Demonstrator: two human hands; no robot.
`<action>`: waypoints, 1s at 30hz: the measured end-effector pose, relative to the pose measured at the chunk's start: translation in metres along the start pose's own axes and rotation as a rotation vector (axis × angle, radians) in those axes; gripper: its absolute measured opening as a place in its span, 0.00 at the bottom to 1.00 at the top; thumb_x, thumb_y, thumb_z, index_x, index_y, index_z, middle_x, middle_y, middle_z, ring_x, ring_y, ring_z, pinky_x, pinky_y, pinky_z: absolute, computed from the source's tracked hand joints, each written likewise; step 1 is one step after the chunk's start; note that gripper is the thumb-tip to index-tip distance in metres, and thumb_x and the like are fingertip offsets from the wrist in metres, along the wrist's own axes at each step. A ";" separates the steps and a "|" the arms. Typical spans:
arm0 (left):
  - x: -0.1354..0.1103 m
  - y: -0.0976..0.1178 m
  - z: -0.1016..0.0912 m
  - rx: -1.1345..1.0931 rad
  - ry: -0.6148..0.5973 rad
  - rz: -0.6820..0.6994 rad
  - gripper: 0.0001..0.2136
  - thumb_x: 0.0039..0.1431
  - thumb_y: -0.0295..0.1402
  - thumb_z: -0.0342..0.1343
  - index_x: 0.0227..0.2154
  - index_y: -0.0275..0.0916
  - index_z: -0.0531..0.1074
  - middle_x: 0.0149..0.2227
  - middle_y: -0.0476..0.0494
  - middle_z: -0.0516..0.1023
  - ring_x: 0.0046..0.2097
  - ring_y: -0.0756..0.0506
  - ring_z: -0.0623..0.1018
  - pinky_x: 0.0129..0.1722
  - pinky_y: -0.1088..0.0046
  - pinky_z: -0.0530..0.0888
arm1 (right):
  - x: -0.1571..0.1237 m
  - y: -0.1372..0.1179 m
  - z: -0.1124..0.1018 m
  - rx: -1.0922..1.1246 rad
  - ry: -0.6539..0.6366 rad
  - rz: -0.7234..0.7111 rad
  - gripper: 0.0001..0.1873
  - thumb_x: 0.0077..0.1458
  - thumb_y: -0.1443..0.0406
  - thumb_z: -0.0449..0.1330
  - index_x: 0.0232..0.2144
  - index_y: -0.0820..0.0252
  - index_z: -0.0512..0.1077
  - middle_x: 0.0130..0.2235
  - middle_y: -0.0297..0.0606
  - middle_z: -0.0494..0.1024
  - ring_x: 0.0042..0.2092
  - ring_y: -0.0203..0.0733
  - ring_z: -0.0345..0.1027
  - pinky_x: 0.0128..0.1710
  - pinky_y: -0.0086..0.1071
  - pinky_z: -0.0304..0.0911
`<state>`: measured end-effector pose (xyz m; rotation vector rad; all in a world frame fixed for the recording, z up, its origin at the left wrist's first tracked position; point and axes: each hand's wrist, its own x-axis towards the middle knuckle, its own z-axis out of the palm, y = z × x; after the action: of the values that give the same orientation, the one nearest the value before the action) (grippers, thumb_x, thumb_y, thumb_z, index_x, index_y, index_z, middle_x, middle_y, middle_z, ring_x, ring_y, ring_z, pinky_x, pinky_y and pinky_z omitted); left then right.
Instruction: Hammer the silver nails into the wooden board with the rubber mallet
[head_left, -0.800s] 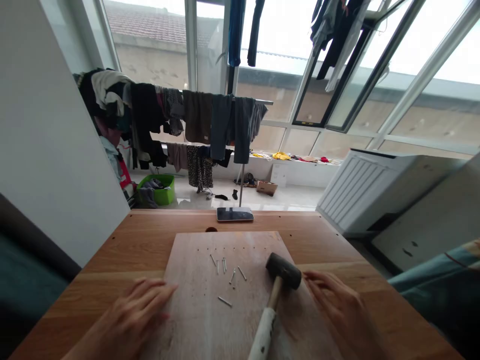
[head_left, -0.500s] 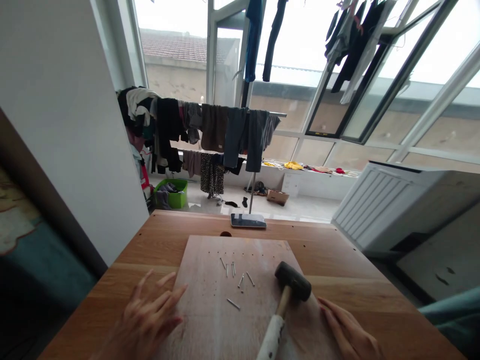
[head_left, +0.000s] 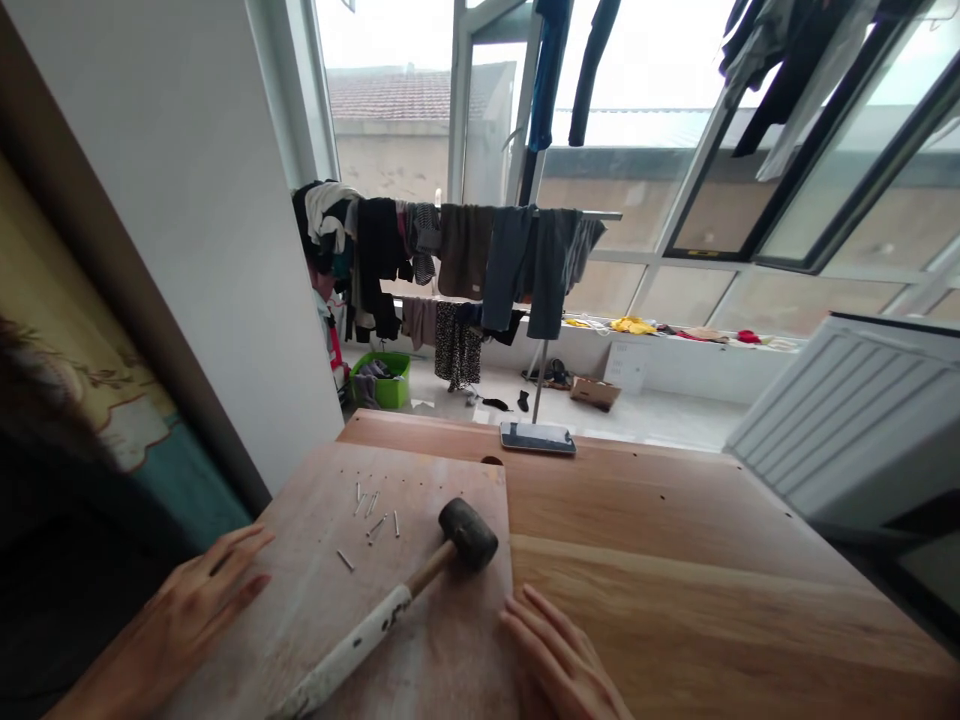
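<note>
So the board (head_left: pixel 315 610) sits lower left in the frame, lying flat on the table (head_left: pixel 675 560) and covering its left corner. The left hand (head_left: pixel 199 600) is pressed flat on the board's left edge with its fingers spread and holds nothing. The right hand (head_left: pixel 559 655) lies flat at the board's lower right edge, fingers out straight, also empty.

Between the two hands a mallet (head_left: pixel 390 610) lies across the board, black head up near the right edge and the white-taped handle running down toward the bottom left. Just left of the head there's a loose scatter of nails (head_left: pixel 373 505), so the middle of the board is pretty cluttered.

Further out, a phone (head_left: pixel 538 437) lies face up at the table's far edge, just past the board's top right corner. Behind that is a rack (head_left: pixel 487 250) full of clothes, a green basket (head_left: pixel 382 378) on the floor and a white ribbed unit (head_left: pixel 847 420) at the right.

Compared with half a second ago, the board sits further left. The phone was in line with the middle of its far edge and is now off beyond its corner. The mallet handle pointed nearly straight down the frame then and now slants left. Both hands stay flat at the edges.
</note>
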<state>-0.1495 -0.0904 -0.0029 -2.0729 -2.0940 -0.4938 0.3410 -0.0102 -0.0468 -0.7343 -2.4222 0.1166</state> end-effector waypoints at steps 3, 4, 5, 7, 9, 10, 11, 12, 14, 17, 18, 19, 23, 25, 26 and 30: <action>0.001 0.003 -0.001 0.060 0.066 0.104 0.21 0.69 0.51 0.47 0.59 0.55 0.71 0.58 0.52 0.78 0.52 0.41 0.82 0.52 0.58 0.81 | 0.003 -0.007 0.000 -0.023 -0.005 -0.055 0.30 0.63 0.66 0.61 0.67 0.49 0.65 0.58 0.39 0.79 0.62 0.52 0.71 0.57 0.37 0.72; 0.002 0.006 -0.001 0.071 0.077 0.139 0.21 0.69 0.52 0.47 0.59 0.56 0.70 0.57 0.53 0.78 0.51 0.42 0.82 0.51 0.57 0.81 | 0.002 -0.007 -0.004 -0.029 -0.011 -0.033 0.30 0.63 0.66 0.62 0.66 0.49 0.65 0.57 0.39 0.80 0.61 0.54 0.71 0.56 0.39 0.72; 0.004 0.012 0.000 0.080 0.090 0.167 0.20 0.69 0.52 0.47 0.59 0.55 0.70 0.56 0.54 0.79 0.51 0.43 0.82 0.51 0.57 0.81 | 0.000 -0.006 -0.010 -0.037 -0.018 0.008 0.29 0.63 0.66 0.61 0.65 0.50 0.67 0.56 0.39 0.81 0.61 0.54 0.71 0.56 0.40 0.73; 0.009 0.029 0.001 0.088 0.119 0.228 0.20 0.70 0.51 0.48 0.58 0.53 0.71 0.55 0.51 0.79 0.50 0.43 0.82 0.50 0.60 0.81 | -0.009 -0.001 -0.027 -0.061 -0.030 0.095 0.24 0.64 0.66 0.60 0.62 0.50 0.71 0.55 0.39 0.81 0.62 0.55 0.70 0.56 0.42 0.73; 0.014 0.053 0.003 0.079 0.154 0.310 0.20 0.68 0.51 0.50 0.57 0.49 0.73 0.53 0.47 0.81 0.48 0.42 0.83 0.48 0.65 0.80 | -0.026 0.009 -0.046 -0.099 -0.043 0.179 0.20 0.64 0.65 0.59 0.57 0.50 0.75 0.54 0.39 0.82 0.62 0.54 0.71 0.56 0.41 0.73; 0.016 0.067 0.004 0.062 0.163 0.362 0.21 0.68 0.51 0.52 0.56 0.48 0.73 0.52 0.46 0.81 0.47 0.43 0.83 0.48 0.68 0.80 | -0.037 0.015 -0.056 -0.123 -0.048 0.217 0.18 0.65 0.65 0.59 0.56 0.50 0.76 0.54 0.38 0.82 0.61 0.53 0.71 0.56 0.41 0.74; 0.019 0.082 0.004 0.041 0.166 0.414 0.20 0.67 0.51 0.53 0.56 0.48 0.73 0.51 0.46 0.82 0.47 0.43 0.83 0.47 0.70 0.79 | -0.050 0.023 -0.066 -0.146 -0.047 0.255 0.18 0.65 0.64 0.58 0.55 0.50 0.77 0.53 0.37 0.83 0.60 0.53 0.73 0.56 0.41 0.74; 0.021 0.098 0.005 0.012 0.170 0.466 0.20 0.67 0.50 0.53 0.56 0.48 0.74 0.50 0.47 0.83 0.46 0.44 0.83 0.46 0.73 0.78 | -0.063 0.031 -0.075 -0.167 -0.046 0.298 0.17 0.66 0.63 0.56 0.54 0.51 0.78 0.52 0.37 0.83 0.59 0.52 0.74 0.55 0.41 0.74; 0.027 0.129 0.006 -0.052 0.150 0.537 0.18 0.69 0.47 0.53 0.55 0.47 0.73 0.48 0.49 0.83 0.45 0.46 0.83 0.45 0.74 0.78 | -0.089 0.047 -0.092 -0.216 -0.016 0.407 0.18 0.67 0.61 0.54 0.52 0.52 0.79 0.52 0.38 0.83 0.56 0.52 0.76 0.54 0.40 0.75; 0.038 0.171 0.009 -0.140 0.050 0.624 0.15 0.69 0.42 0.54 0.55 0.47 0.72 0.46 0.50 0.84 0.44 0.45 0.82 0.45 0.72 0.77 | -0.121 0.066 -0.113 -0.263 0.039 0.558 0.20 0.68 0.55 0.52 0.49 0.52 0.82 0.51 0.40 0.84 0.53 0.52 0.78 0.53 0.41 0.76; 0.042 0.182 0.011 -0.160 0.004 0.651 0.14 0.69 0.39 0.55 0.55 0.47 0.72 0.46 0.50 0.84 0.43 0.45 0.82 0.46 0.71 0.77 | -0.129 0.070 -0.118 -0.273 0.061 0.600 0.21 0.68 0.54 0.51 0.48 0.52 0.82 0.51 0.40 0.84 0.53 0.52 0.78 0.54 0.41 0.76; 0.046 0.192 0.013 -0.173 -0.037 0.674 0.14 0.68 0.36 0.54 0.55 0.46 0.72 0.45 0.49 0.83 0.42 0.45 0.81 0.46 0.70 0.77 | -0.134 0.072 -0.122 -0.281 0.087 0.637 0.22 0.68 0.52 0.51 0.47 0.53 0.82 0.50 0.40 0.84 0.53 0.52 0.78 0.54 0.42 0.75; 0.068 0.220 0.028 -0.177 -0.076 0.709 0.13 0.68 0.31 0.53 0.54 0.44 0.73 0.46 0.47 0.82 0.44 0.43 0.80 0.48 0.65 0.75 | -0.132 0.058 -0.127 -0.225 0.186 0.775 0.23 0.66 0.49 0.52 0.47 0.53 0.80 0.44 0.41 0.85 0.46 0.48 0.81 0.47 0.35 0.77; 0.084 0.231 0.040 -0.188 -0.068 0.725 0.15 0.69 0.34 0.54 0.56 0.44 0.71 0.53 0.44 0.80 0.53 0.41 0.79 0.54 0.61 0.74 | -0.118 0.044 -0.124 -0.142 0.195 0.836 0.24 0.66 0.48 0.52 0.51 0.51 0.78 0.38 0.39 0.85 0.37 0.45 0.81 0.39 0.30 0.77; 0.093 0.237 0.046 -0.199 -0.076 0.732 0.17 0.70 0.36 0.54 0.59 0.44 0.70 0.59 0.42 0.76 0.59 0.39 0.75 0.58 0.59 0.72 | -0.110 0.037 -0.122 -0.095 0.174 0.855 0.25 0.66 0.48 0.52 0.55 0.51 0.76 0.36 0.38 0.84 0.36 0.44 0.81 0.38 0.29 0.76; 0.130 0.272 0.070 -0.240 -0.226 0.761 0.31 0.69 0.50 0.51 0.70 0.42 0.56 0.73 0.30 0.51 0.73 0.32 0.55 0.66 0.49 0.64 | -0.075 0.022 -0.115 0.026 -0.018 0.876 0.28 0.68 0.48 0.51 0.63 0.48 0.70 0.39 0.37 0.86 0.41 0.47 0.82 0.40 0.31 0.75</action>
<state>0.1251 0.0519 0.0094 -2.9350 -1.1920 -0.4087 0.4673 -0.0418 0.0030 -1.7255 -1.9368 0.4920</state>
